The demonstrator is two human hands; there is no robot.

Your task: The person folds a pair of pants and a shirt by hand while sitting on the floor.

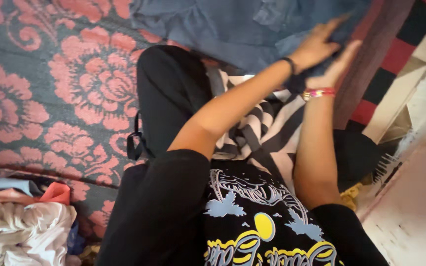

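Blue denim garment lies spread at the top of my view, on a mat patterned with large pink flowers on grey-blue. Both my arms reach forward to its right-hand part. My left hand, with a dark band at the wrist, rests flat on the denim, fingers stretched out and pointing toward the cloth's far edge, gripping nothing. My right hand, with a pink and gold bangle at the wrist, sits just beside the left one, fingers straight and together, edge-on against the denim's near right edge; I cannot tell whether it pinches any fabric. The denim is under and ahead of my hands, not lifted. Nearer to me, across my lap, lies a black and white striped cloth, below my forearms. At the lower left corner sits a heap of crumpled clothes, white, orange and pale blue, well apart from my hands.
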